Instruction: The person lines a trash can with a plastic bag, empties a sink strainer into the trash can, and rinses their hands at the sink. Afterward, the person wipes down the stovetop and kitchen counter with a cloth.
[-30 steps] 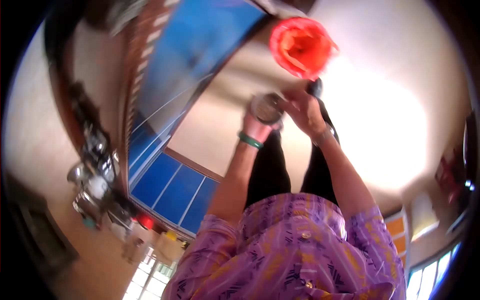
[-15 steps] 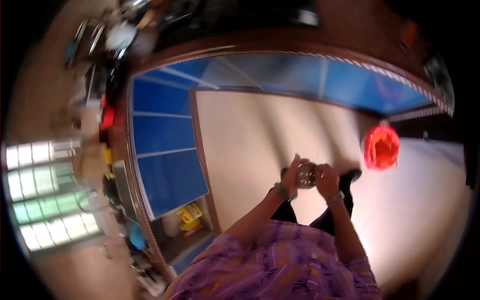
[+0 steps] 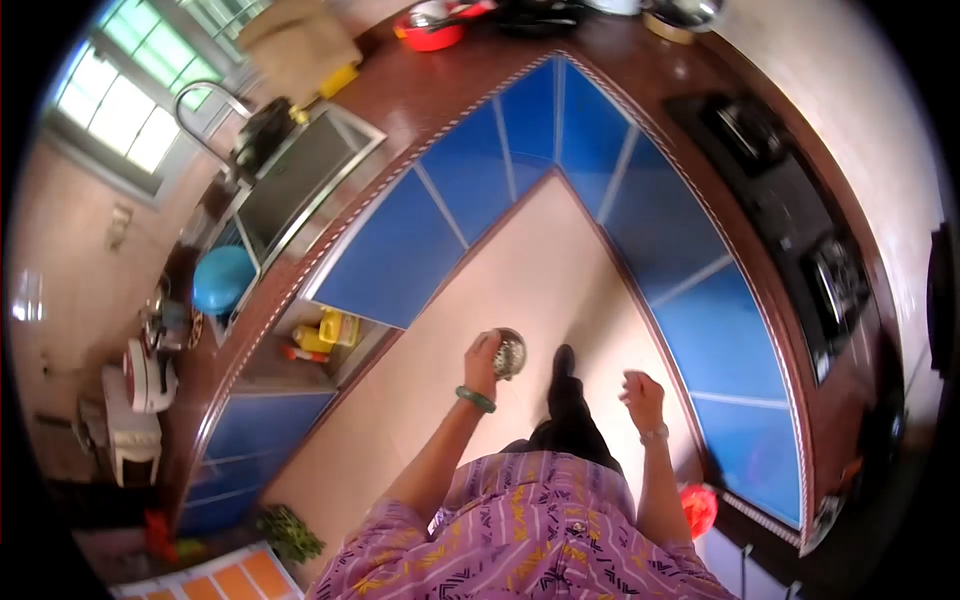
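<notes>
My left hand (image 3: 482,362) is closed on the rim of a small round metal bowl (image 3: 521,358), held out over the floor. Several small pale pieces lie inside the bowl, too small to name. A green bangle circles my left wrist. To the right, my right hand (image 3: 642,396) hangs apart from the bowl with its fingers curled in. Whether anything is inside those fingers is hidden. A watch or bracelet sits on that wrist.
Blue cabinets (image 3: 390,250) flank the floor on both sides. On the brown counter are a sink (image 3: 300,180), a blue basin (image 3: 222,280), a red pan (image 3: 430,34) and a black stove (image 3: 770,190). Yellow packs (image 3: 338,327) show in an uncovered cabinet. A red bag (image 3: 699,508) is at lower right.
My view has swung round toward the counter corner and sink. My right hand has come off the bowl and moved out to the right; my left hand still holds the bowl.
</notes>
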Demonstrator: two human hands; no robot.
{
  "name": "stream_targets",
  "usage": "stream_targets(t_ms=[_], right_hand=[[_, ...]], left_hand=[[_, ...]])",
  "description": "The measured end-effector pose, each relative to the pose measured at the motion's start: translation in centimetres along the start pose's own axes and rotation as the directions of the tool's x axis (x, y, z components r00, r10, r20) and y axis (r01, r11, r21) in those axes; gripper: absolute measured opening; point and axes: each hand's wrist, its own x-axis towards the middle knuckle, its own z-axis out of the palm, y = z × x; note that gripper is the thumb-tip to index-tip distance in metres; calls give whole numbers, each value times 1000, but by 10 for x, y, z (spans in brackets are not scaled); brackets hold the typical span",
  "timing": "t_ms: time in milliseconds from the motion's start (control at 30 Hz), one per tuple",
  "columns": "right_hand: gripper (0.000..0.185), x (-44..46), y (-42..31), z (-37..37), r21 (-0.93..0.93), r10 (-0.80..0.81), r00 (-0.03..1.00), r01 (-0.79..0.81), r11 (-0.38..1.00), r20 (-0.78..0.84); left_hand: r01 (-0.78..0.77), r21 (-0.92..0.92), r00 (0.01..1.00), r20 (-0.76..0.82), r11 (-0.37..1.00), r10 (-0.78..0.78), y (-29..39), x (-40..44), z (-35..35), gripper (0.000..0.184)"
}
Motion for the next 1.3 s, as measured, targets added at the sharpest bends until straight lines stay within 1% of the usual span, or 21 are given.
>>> stream_targets(t_ms=[100,167,267,333,367,400,467,500,567,633,700,733,800,833,867,900,967,1067,1200,1267,1300], right_hand=[[21,24,24,-4,-167,86,996,-84,982,5],[20,47,57,-7,-158,173,985,-169,973,10],[16,90,26,6,-82,412,911,-410,909,8],[15,138,18,19,-7,398,917,-398,917,12],[16,169,15,27,12,357,931,-359,933,73],[16,195,-18,44,-69,322,945,-319,945,55],[20,263,-51,76,-143,141,977,-118,983,163],[24,289,-78,100,-263,-22,987,64,963,160],[27,339,-140,144,-330,-206,944,286,900,257],[27,354,-228,196,-252,-297,913,368,895,281],[23,371,-271,243,-197,-360,881,429,881,309],[23,374,-288,267,-211,-343,881,421,882,325],[22,372,-310,310,71,-430,860,428,901,276],[22,371,-313,326,49,-411,861,416,908,299],[20,371,-318,343,53,-375,881,376,925,287],[19,369,-320,360,56,-334,901,332,942,278],[19,372,-318,384,5,-260,914,272,962,311],[19,383,-312,403,-82,-159,932,195,977,326],[20,394,-313,421,-98,-134,952,166,981,277],[20,399,-314,429,-119,-107,960,142,983,257],[20,401,-316,433,-150,-105,960,148,978,260]], left_hand=[[-113,-85,974,-206,990,93,45,32,-48,34],[-185,-179,944,-304,966,125,76,54,-77,37],[-296,-248,844,-520,922,131,135,77,-115,37],[-387,-284,762,-634,877,131,177,93,-127,35],[-418,-249,722,-675,874,153,197,98,-132,34],[-445,-214,677,-716,869,170,214,103,-139,33],[-504,-156,632,-737,850,240,236,117,-168,30],[-522,-150,625,-738,840,256,248,124,-184,31],[-555,-103,609,-726,825,319,270,143,-219,33],[-579,4,585,-694,815,419,287,171,-264,33],[-574,68,578,-672,816,463,317,199,-288,17],[-573,75,582,-663,816,470,326,220,-307,16],[-378,228,598,-680,897,425,343,264,-352,20],[-336,301,586,-675,892,448,344,290,-376,20],[-216,355,548,-727,910,414,357,307,-373,20],[-135,421,507,-748,897,428,351,333,-407,21],[162,600,411,-763,784,499,335,381,-460,26],[453,577,421,-811,680,407,333,400,-473,25],[603,522,427,-850,603,309,307,416,-501,24],[671,475,488,-861,569,144,290,426,-521,25],[673,488,506,-852,556,134,284,426,-525,26]])
